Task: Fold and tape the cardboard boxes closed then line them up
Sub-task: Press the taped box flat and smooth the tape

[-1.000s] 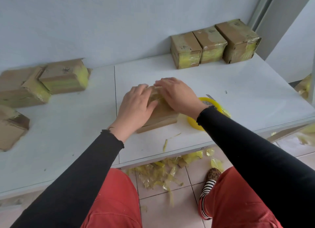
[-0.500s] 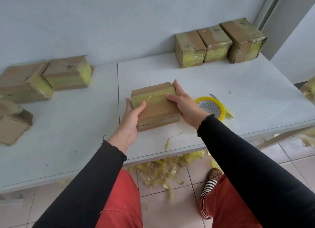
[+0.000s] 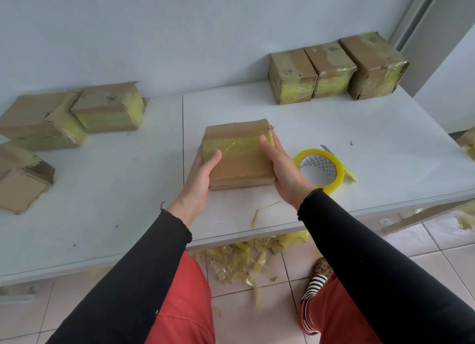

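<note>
1. While gripped from both sides, sits mid-bench: cardboard box [image 3: 240,156], flaps folded shut, a band of yellowish tape across its top.
2. Left hand [image 3: 199,181]: clasps the box's left side, thumb curled over the top edge onto the tape band, fingers hidden behind the side wall.
3. Right hand [image 3: 284,168]: holds the box's right side, thumb lying along the top right edge, a loose tape end sticking up by the far right corner; other fingers out of sight behind the box.
4. Cannot tell whether the box rests on the bench [image 3: 115,189] or hangs just above it.
5. Just right of the box, partly behind the right wrist: tape roll [image 3: 334,163], lying flat, yellow, with a white patterned core.
6. Against the wall at the far right: three taped boxes [image 3: 331,71], side by side and touching in a row.
7. At the far left: two more boxes [image 3: 77,114], leaning against each other and askew, with a flattened, untaped box [image 3: 23,181] near the left edge.
8. On the bench's near edge below the held box: a thin tape scrap [image 3: 257,213].
9. On the tiled floor [image 3: 424,243] under the bench: a heap of crumpled tape scraps [image 3: 244,261], between red trouser legs [image 3: 185,307].
10. Black sleeves [image 3: 372,261] cover both arms to the wrists.
</note>
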`<state>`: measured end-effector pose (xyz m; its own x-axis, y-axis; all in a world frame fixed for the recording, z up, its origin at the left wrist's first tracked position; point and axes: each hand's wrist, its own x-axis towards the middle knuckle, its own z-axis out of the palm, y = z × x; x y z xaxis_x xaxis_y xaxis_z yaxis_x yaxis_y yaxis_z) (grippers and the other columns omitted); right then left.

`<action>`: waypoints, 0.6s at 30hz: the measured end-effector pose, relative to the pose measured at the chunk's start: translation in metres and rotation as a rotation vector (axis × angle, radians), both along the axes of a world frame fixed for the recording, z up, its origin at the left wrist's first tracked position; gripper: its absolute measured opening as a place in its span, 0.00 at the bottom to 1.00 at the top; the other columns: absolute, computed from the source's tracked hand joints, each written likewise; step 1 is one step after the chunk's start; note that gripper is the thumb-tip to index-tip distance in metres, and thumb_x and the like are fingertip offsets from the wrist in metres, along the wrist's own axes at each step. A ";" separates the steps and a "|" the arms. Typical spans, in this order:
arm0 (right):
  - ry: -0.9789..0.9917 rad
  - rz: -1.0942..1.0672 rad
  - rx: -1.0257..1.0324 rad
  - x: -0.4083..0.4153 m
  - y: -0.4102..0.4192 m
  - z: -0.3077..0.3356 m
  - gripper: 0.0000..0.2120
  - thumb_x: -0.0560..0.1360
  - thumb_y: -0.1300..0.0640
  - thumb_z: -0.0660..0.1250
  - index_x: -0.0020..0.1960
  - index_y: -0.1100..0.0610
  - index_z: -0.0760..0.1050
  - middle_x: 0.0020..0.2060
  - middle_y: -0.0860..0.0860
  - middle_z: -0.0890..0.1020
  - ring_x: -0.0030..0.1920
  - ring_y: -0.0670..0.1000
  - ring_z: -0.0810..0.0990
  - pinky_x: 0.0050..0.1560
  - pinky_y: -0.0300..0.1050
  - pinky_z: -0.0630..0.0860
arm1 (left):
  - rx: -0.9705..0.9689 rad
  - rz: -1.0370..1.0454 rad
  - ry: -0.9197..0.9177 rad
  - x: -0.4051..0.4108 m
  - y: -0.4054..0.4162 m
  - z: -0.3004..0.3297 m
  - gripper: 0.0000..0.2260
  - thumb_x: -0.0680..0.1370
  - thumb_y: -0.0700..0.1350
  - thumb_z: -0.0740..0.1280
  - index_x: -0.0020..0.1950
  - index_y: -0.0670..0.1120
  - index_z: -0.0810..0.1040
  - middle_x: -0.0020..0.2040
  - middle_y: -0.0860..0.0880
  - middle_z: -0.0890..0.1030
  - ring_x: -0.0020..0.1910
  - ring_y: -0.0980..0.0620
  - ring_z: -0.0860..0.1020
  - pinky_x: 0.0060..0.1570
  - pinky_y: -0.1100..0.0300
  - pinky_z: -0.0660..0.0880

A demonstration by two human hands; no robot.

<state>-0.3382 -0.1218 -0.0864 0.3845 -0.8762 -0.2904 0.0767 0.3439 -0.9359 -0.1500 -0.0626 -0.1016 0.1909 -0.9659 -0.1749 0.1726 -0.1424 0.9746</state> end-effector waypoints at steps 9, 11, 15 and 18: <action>-0.076 -0.320 -0.305 0.004 0.060 0.020 0.29 0.86 0.45 0.56 0.84 0.41 0.47 0.81 0.32 0.54 0.77 0.29 0.54 0.79 0.40 0.54 | -0.209 0.117 -0.365 0.012 -0.005 0.011 0.20 0.87 0.44 0.61 0.79 0.53 0.70 0.76 0.54 0.73 0.70 0.63 0.73 0.67 0.62 0.73; -0.092 -0.334 -0.371 0.010 0.067 0.023 0.28 0.87 0.47 0.54 0.84 0.44 0.49 0.81 0.36 0.56 0.79 0.33 0.54 0.79 0.40 0.54 | -0.220 0.120 -0.389 0.005 -0.004 0.010 0.23 0.87 0.38 0.60 0.80 0.57 0.67 0.77 0.54 0.72 0.71 0.60 0.73 0.69 0.58 0.72; -0.106 -0.309 -0.344 0.022 0.071 0.015 0.26 0.84 0.41 0.52 0.82 0.45 0.60 0.76 0.43 0.69 0.77 0.40 0.65 0.79 0.47 0.61 | -0.204 0.114 -0.238 -0.013 -0.001 0.011 0.24 0.85 0.42 0.58 0.80 0.58 0.63 0.77 0.54 0.70 0.76 0.52 0.70 0.75 0.39 0.68; -0.049 -0.285 -0.293 0.024 0.071 0.003 0.23 0.85 0.41 0.54 0.78 0.46 0.69 0.75 0.42 0.71 0.76 0.39 0.66 0.80 0.50 0.61 | -0.082 0.128 -0.117 -0.022 0.005 0.020 0.25 0.84 0.52 0.56 0.83 0.58 0.59 0.78 0.57 0.69 0.75 0.58 0.70 0.78 0.45 0.65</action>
